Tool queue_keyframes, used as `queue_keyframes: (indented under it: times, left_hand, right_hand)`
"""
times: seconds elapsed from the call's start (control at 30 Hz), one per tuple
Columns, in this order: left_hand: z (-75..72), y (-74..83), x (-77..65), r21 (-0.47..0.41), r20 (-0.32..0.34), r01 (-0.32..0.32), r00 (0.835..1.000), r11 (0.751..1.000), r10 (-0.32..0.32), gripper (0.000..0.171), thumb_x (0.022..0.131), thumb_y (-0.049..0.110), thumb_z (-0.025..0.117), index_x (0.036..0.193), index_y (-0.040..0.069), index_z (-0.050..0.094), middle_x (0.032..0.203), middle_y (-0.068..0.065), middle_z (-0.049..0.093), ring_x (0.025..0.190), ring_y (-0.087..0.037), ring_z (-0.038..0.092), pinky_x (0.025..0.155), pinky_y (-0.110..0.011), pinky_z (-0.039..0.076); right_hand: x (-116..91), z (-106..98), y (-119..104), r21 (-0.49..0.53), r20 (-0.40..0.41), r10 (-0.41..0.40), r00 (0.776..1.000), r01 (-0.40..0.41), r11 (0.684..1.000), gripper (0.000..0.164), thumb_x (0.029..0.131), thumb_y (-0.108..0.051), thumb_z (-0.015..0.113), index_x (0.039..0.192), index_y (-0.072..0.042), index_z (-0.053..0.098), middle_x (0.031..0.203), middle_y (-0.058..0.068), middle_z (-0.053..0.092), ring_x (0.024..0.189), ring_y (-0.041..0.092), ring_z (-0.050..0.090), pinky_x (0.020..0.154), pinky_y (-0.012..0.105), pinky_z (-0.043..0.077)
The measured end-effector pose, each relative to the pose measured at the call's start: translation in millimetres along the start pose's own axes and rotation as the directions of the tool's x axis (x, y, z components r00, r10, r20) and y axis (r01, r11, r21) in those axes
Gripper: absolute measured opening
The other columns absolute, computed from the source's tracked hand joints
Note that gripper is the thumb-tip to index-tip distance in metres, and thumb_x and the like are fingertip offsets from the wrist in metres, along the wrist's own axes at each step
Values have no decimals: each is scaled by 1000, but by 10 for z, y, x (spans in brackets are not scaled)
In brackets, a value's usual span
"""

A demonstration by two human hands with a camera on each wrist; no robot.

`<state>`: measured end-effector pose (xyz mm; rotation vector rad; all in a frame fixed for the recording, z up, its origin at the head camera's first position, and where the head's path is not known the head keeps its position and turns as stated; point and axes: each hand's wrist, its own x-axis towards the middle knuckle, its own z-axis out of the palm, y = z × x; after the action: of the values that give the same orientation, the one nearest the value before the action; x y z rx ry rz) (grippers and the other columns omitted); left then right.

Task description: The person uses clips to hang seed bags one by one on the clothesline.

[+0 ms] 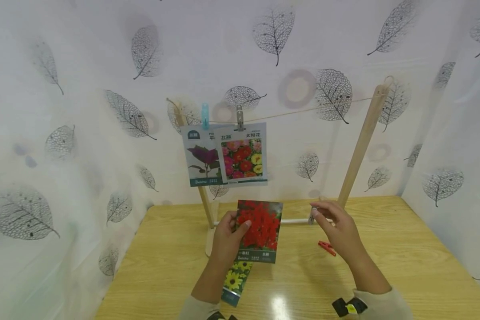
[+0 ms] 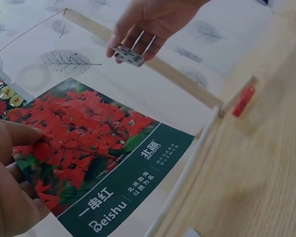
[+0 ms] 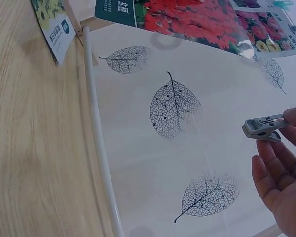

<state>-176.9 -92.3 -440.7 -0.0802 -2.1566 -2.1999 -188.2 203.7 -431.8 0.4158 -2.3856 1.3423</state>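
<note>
Red blossoms fill the front of a seed packet (image 1: 261, 233) that the left hand (image 1: 226, 238) pinches by its edge, thumb across the printed face and fingers behind, above the wooden table (image 1: 164, 266). Off to its right and apart from it, the right hand (image 1: 341, 231) pinches a grey clip (image 3: 262, 127) between thumb and fingertips, the remaining fingers loosely bent. A red clip (image 1: 327, 248) lies on the tabletop below that hand. Partly hidden beneath the held packet, a yellow-flowered packet (image 1: 234, 284) shows its lower part. Behind, a string (image 1: 304, 110) runs to a wooden post (image 1: 362, 142); on it, a blue clip (image 1: 205, 116) holds a purple-leaved packet (image 1: 202, 155), and a second grey clip (image 1: 240, 118) holds a many-coloured flower packet (image 1: 243, 158), which overlaps its neighbour.
</note>
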Motion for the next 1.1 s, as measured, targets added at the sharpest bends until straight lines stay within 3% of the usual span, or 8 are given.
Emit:
queue_keyframes:
  times: [0.27,0.53,1.1]
  left_hand:
    - [-6,66,13,28,-9,-10,1000,1000,10,33,96,19,69,123,4,58,113,-14,72,94,-16,70,79,-26,59]
    - [-15,100,48,25,7,-46,999,999,46,34,96,22,70,123,5,57,115,-15,72,97,-20,72,81,-29,61]
    - [7,213,107,22,-1,-70,998,997,70,30,96,16,69,121,4,57,114,-16,71,95,-16,72,81,-30,61]
  right_hand:
    - [57,-10,-91,1,-9,-45,999,45,999,25,102,-16,61,126,-16,67,118,-1,63,101,-8,58,87,6,47]
    - [131,-28,-149,8,-20,-90,996,90,996,25,101,-12,62,125,-16,68,116,0,64,98,-4,59,89,6,45]
    - [266,-76,-273,9,6,-137,991,137,991,25,101,-12,62,125,-16,67,115,-1,64,99,-4,58,92,4,43]
